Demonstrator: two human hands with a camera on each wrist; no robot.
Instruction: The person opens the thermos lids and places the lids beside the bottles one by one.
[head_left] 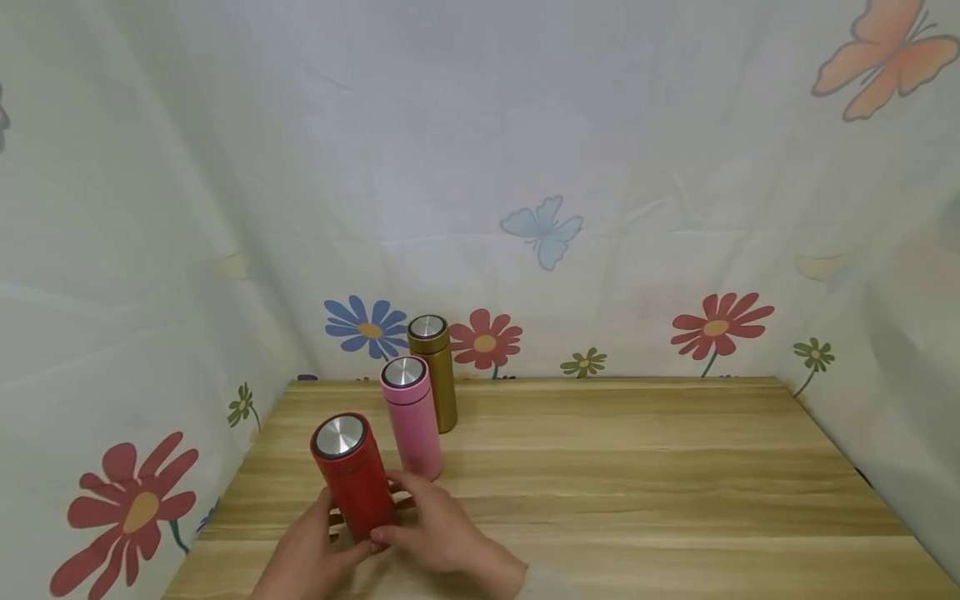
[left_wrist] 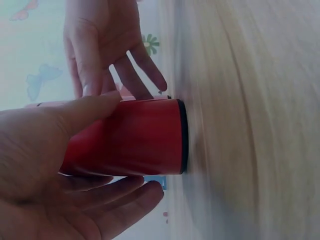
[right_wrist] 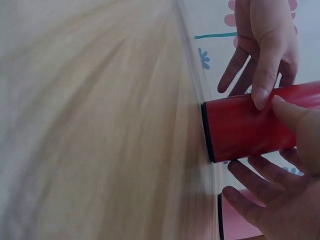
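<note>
A red thermos bottle (head_left: 358, 492) with a silver-topped lid stands upright or nearly so at the front left of the table. My left hand (head_left: 306, 552) holds it from the left, thumb on the near side and fingers reaching behind. From the other side my right hand (head_left: 442, 529) grips the same bottle, its thumb close to the left thumb. Both wrist views show the black base (left_wrist: 184, 137) at the tabletop; whether it touches is hard to tell. Just behind is a pink thermos bottle (head_left: 412, 425), and beyond that a gold thermos bottle (head_left: 442, 375).
The wood-grain table (head_left: 637, 467) stretches to the right of the bottles. A pale curtain (head_left: 450, 150) printed with flowers and butterflies surrounds it at the back and on both sides.
</note>
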